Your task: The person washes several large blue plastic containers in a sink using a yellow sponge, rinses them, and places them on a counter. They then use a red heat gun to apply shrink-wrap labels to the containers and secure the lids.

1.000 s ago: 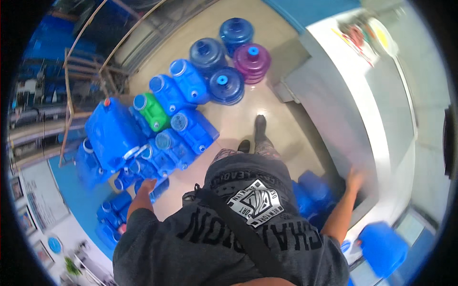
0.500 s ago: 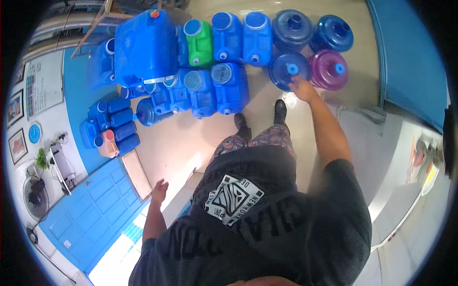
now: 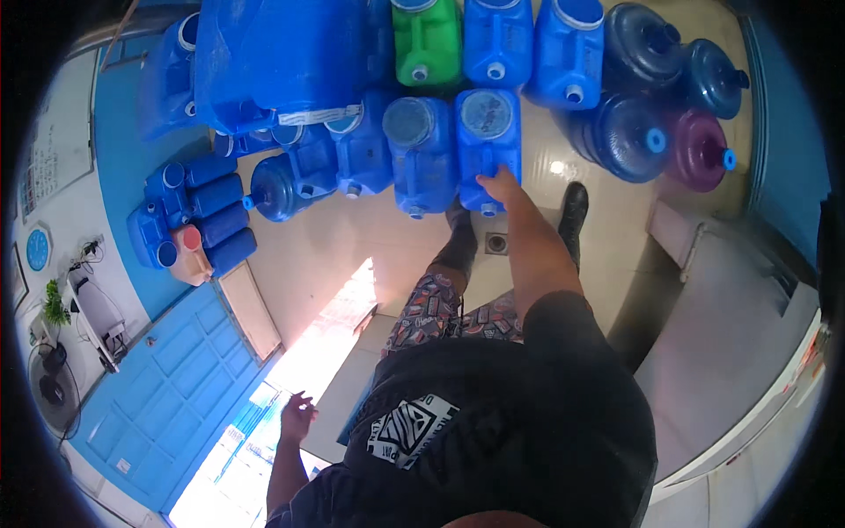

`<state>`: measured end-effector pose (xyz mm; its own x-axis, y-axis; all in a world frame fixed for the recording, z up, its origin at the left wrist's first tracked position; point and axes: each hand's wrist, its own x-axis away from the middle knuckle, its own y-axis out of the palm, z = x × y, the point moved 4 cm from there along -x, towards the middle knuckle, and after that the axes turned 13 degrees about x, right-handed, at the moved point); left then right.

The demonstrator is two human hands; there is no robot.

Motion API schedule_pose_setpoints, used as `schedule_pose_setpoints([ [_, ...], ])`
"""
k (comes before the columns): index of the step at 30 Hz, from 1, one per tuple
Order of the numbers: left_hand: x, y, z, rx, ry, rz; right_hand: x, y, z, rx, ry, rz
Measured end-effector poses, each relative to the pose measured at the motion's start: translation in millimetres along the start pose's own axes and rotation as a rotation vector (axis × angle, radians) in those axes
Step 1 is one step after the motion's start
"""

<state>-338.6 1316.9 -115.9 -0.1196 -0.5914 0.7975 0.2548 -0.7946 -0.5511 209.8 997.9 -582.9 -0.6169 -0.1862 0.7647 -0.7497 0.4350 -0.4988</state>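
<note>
My right hand (image 3: 502,185) reaches forward and is closed on the handle of a blue water jug (image 3: 487,123), one of a row standing on the floor. This jug has a wide round lid on top and a small capped spout at its front. Beside it on the left stands a similar blue jug (image 3: 417,150). My left hand (image 3: 299,416) hangs free at my left side, holding nothing, with its fingers loosely apart and partly bent.
Behind are a green jug (image 3: 428,44), more blue jugs (image 3: 568,53) and a large blue container (image 3: 273,62). Round bottles, one bluish (image 3: 629,136) and one purple (image 3: 700,154), stand at the right. A floor drain (image 3: 497,243) lies near my boots. A blue door (image 3: 158,387) is at the left.
My right hand has left the round bluish bottle and moved left onto the blue jug's handle. My left hand has dropped lower. The view has shifted, bringing the jugs closer.
</note>
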Motion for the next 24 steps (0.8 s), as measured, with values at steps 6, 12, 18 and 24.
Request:
schedule_pose_setpoints([
  [6, -83, 30, 191, -0.482, 0.367, 0.008, 114, -85, 2, 0.158, -0.098, 0.063],
  [12, 51, 202, 424, -0.779, 1.636, -0.659, 371, -257, 18, 0.341, -0.469, 0.210],
  [18, 399, 310, 439, -1.423, 2.425, -0.908, 702, -411, 4, 0.750, -0.445, 0.494],
  [24, 634, 382, 428, -1.170, 3.058, -0.801, 923, -460, 93, 0.845, 0.066, 1.012],
])
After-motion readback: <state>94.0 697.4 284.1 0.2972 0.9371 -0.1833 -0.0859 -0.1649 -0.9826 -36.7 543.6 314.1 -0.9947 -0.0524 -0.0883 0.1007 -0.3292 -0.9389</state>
